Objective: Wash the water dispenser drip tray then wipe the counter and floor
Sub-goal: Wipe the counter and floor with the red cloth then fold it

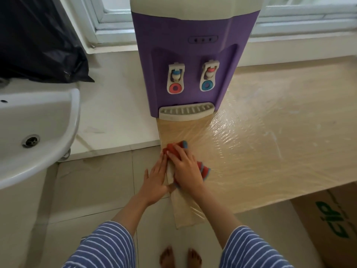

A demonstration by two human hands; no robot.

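Observation:
A purple water dispenser [193, 60] stands on the counter, with its grey-white drip tray [185, 111] seated at its base. The wooden counter [270, 132] is covered in shiny plastic film. My right hand [185, 167] presses flat on a red and blue striped cloth [203, 170] at the counter's left front corner. My left hand [156, 180] lies open against the counter's left edge, fingers straight and touching the cloth's end. The tiled floor [92, 186] lies below.
A white sink [38, 128] hangs at the left. A black plastic bag [38, 45] sits on the white ledge [116, 117] behind it. A cardboard box [328, 229] stands under the counter at the right. My bare feet [180, 259] are on the floor.

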